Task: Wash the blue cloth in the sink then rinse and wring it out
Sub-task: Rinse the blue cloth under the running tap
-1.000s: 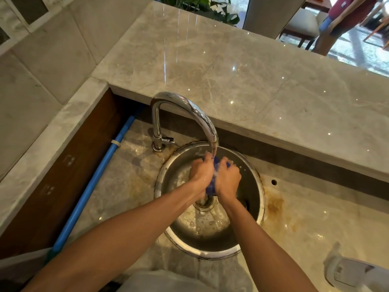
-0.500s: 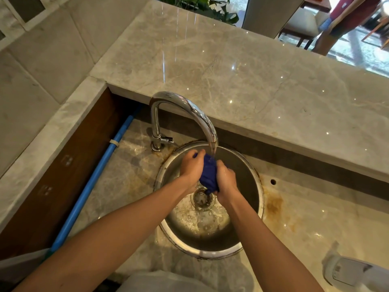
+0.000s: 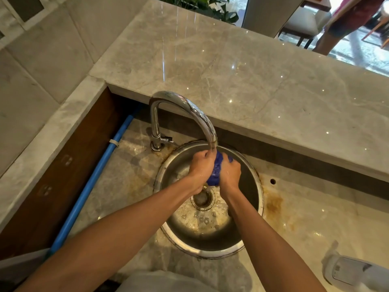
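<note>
Left hand (image 3: 201, 166) and right hand (image 3: 229, 172) both clench the blue cloth (image 3: 216, 170) | bunched between them under the tap (image 3: 189, 110), over the sink (image 3: 257, 180) | likely soaked, limp, heavy, slippery; grip both ends to twist.

Polished marble counter (image 3: 242, 85) beside tiled wall (image 3: 48, 51).

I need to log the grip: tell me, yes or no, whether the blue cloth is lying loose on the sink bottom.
No: both the left hand and right hand grip the blue cloth above the drain.
</note>
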